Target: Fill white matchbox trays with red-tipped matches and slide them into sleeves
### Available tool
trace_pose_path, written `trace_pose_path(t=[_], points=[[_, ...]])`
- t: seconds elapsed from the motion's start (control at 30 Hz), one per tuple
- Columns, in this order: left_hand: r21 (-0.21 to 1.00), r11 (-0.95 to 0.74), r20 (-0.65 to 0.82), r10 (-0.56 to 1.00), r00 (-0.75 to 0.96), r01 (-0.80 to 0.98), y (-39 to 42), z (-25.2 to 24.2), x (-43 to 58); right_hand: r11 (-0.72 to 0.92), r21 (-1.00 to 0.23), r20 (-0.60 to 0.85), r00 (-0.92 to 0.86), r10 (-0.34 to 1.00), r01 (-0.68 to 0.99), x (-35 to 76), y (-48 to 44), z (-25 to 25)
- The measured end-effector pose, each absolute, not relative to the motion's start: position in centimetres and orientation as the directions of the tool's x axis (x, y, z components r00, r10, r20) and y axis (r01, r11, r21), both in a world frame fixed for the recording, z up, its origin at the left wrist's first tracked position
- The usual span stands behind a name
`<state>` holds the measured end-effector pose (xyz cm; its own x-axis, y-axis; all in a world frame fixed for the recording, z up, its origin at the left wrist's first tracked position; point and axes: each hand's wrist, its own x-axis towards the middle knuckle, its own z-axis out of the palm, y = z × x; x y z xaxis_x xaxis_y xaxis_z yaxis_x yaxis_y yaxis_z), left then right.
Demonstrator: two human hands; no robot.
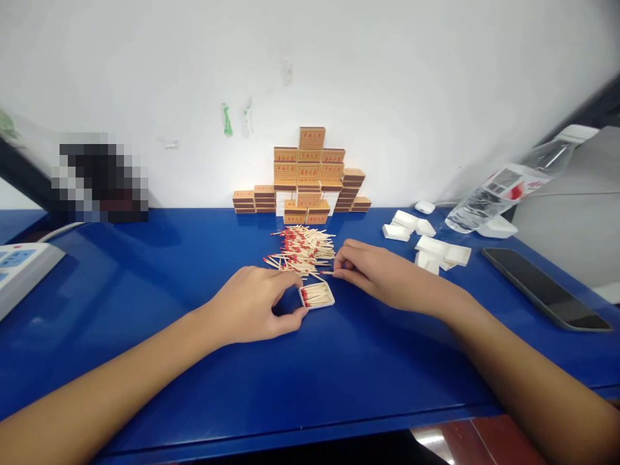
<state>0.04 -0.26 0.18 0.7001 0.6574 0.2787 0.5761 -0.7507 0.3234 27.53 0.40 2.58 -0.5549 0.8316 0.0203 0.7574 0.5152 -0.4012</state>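
My left hand (261, 302) grips the left end of a small white matchbox tray (330, 302) between thumb and fingers. Inside the tray lies a layer of matches (317, 294), their red heads toward the left. Just to the right and a little above, my right hand (363, 266) pinches a single match (327, 272) with its red head pointing left. Beyond both hands spreads a loose pile of red-headed matches (305, 248) on the blue table. One stray match lies across the far edge of the tray.
Stacked matchboxes (310, 171) stand against the wall behind the pile. White empty trays (443, 250) are scattered on the right, near a tilted water bottle (508, 181) and a phone (545, 287). A power strip (24, 271) sits at the left of the blue table (290, 387).
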Motion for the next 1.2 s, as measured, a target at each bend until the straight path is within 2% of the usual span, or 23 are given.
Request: trace_pose_path(t=[0.23, 0.4, 0.63, 0.8, 0.93, 1.1, 1.2], points=[[0.32, -0.748, 0.273, 0.661, 0.699, 0.582, -0.4, 0.2, 0.1, 0.6, -0.456, 0.063, -0.649, 0.758, 0.657, 25.4, -1.5, 2.8], [0.325, -0.764, 0.295, 0.642, 0.708, 0.557, -0.3, 0.1, 0.0, 0.575, -0.418, 0.215, -0.539, 0.814, 0.703, 25.4, -0.4, 1.7], [0.327, -0.771, 0.283, 0.631, 0.722, 0.546, -0.4, 0.1, 0.0, 0.533, -0.429, 0.124, -0.537, 0.834, 0.729, 25.4, 0.7, 0.7], [0.296, -0.764, 0.312, 0.644, 0.698, 0.573, -0.2, 0.0, 0.1, 0.54, -0.445, 0.216, -0.5, 0.839, 0.714, 26.0, 0.2, 2.2], [0.294, -0.755, 0.311, 0.655, 0.689, 0.585, -0.3, 0.0, 0.1, 0.598, -0.499, 0.154, -0.615, 0.774, 0.628, 25.9, -0.4, 3.1], [0.327, -0.764, 0.291, 0.642, 0.709, 0.557, -0.4, 0.1, 0.1, 0.581, -0.432, 0.251, -0.527, 0.812, 0.69, 26.2, 0.4, 2.0], [0.35, -0.771, 0.265, 0.626, 0.733, 0.532, -0.4, 0.0, 0.1, 0.577, -0.382, 0.25, -0.52, 0.817, 0.722, 26.5, 1.5, 0.7]])
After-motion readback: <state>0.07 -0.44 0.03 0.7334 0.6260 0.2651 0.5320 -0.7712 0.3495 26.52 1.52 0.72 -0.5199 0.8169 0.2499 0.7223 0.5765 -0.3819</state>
